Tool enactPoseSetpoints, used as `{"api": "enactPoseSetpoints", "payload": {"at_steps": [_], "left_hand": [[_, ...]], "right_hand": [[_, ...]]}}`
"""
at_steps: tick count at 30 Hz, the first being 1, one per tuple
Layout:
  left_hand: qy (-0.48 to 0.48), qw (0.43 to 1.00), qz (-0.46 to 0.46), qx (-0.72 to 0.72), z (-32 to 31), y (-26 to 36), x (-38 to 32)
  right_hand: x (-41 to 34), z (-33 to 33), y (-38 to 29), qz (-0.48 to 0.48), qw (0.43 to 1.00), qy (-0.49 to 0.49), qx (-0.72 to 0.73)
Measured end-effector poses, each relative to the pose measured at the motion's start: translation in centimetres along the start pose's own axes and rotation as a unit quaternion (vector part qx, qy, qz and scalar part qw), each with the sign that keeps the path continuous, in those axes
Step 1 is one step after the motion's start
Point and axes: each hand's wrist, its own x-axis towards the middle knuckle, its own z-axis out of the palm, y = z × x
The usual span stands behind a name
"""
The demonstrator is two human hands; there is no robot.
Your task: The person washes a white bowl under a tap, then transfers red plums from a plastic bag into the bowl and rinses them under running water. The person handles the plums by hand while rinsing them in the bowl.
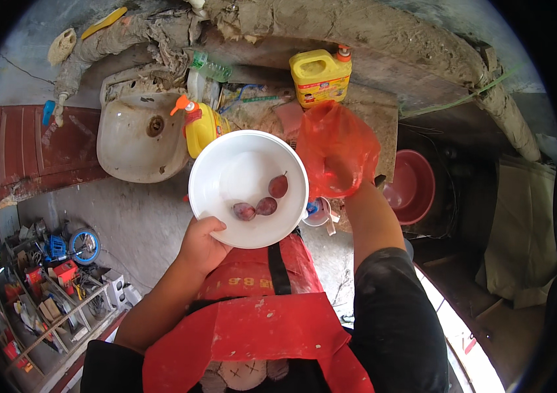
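My left hand (208, 241) holds a white plastic bowl (239, 167) by its near left rim, with the thumb over the edge. Inside the bowl lie three dark red plums (266, 206), grouped toward its right and near side. To the right, my right hand (343, 172) reaches into a thin red plastic bag (330, 132). Only a dim shape of that hand shows through the film, so its fingers and anything in them are hidden. The bag hangs just beside the bowl's right rim.
A white ceramic sink (131, 127) is at the left. Yellow pump jugs (205, 127) (320, 78) and a green-tinted plastic bottle (214, 69) stand on the worktop. A pink-red basin (411, 186) sits at right. Cluttered metal shelving (62, 319) is at lower left.
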Motion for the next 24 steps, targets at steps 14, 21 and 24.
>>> {"api": "enactPoseSetpoints", "payload": {"at_steps": [14,21,24], "left_hand": [[-0.002,0.999,-0.016,0.032,2.1,-0.8,1.0],[-0.009,0.998,-0.025,0.053,2.5,-1.6,1.2],[-0.02,0.999,-0.02,0.044,2.3,-1.9,1.2]], "right_hand": [[-0.8,-9.3,1.0,0.11,0.926,-0.188,0.308],[-8.5,-12.8,0.2,0.119,0.802,-0.239,0.535],[-13.6,-14.4,0.6,0.048,0.838,-0.227,0.494]]}}
